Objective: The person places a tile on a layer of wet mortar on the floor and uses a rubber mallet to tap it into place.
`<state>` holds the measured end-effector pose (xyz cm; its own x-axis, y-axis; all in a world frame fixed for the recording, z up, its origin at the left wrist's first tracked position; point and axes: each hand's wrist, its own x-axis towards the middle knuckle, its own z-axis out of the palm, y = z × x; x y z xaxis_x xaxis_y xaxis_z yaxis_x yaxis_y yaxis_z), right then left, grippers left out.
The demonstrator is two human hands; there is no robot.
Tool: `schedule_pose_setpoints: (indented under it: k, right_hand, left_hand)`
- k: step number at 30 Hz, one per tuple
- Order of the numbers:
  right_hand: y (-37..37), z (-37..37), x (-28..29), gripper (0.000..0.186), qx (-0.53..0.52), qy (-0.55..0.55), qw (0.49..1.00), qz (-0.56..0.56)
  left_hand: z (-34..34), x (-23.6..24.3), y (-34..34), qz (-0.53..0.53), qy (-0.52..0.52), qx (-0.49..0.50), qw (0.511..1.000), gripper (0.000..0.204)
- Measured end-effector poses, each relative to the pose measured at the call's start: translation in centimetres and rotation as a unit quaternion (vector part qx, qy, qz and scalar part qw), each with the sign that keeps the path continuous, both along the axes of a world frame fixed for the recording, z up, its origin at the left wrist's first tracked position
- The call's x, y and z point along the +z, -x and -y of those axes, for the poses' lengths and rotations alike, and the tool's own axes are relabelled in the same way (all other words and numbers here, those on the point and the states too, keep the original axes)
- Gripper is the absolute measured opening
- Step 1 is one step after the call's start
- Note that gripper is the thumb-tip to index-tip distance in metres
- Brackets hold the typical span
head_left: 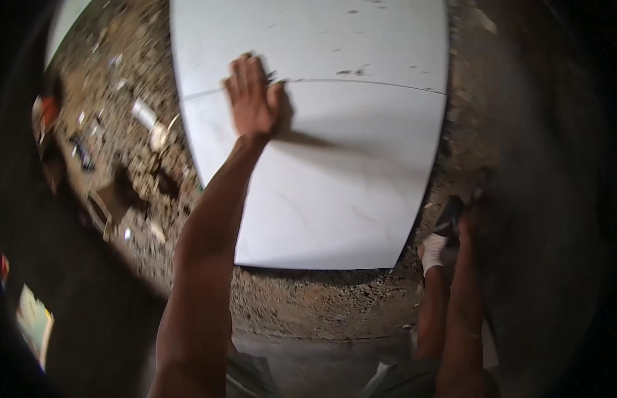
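Note:
A large white panel with faint grey veining, like a marbled tile (335,192), lies on the ground in front of me. A thin dark line crosses it from side to side. My left hand (254,99) rests flat on the panel at this line, fingers stretched out and thumb apart, with nothing in it. Small dark chips or marks lie near the thumb and along the line. My right hand (477,215) is low at the right, off the panel, beside my shod foot (448,215) with a white wrap or sock. Its fingers are dark and blurred, so anything in them is hidden.
Rough soil with rubble (146,169) lies left of the panel, with a white cylindrical piece (144,114) on it. More dirt (308,298) runs along the near edge. Deep shadow covers the right side. A pale sheet (35,318) shows at the lower left.

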<state>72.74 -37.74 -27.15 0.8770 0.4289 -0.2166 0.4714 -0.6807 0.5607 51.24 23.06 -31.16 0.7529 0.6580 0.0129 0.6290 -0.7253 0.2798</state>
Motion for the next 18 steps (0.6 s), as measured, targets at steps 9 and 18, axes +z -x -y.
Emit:
schedule_pose_setpoints:
  k: [9, 18]
  right_hand:
    - [0.9, -2.5, -0.3, 0.049, -0.292, -0.182, 0.918, -0.198]
    - [10.4, -19.6, 11.8, 0.045, -0.12, -0.329, 0.849, -0.395]
  left_hand:
    - [1.4, 1.5, 4.3, -0.041, -0.004, 0.009, 0.999, 0.072]
    - [1.8, 2.6, 4.5, -0.064, 0.021, 0.029, 0.997, 0.073]
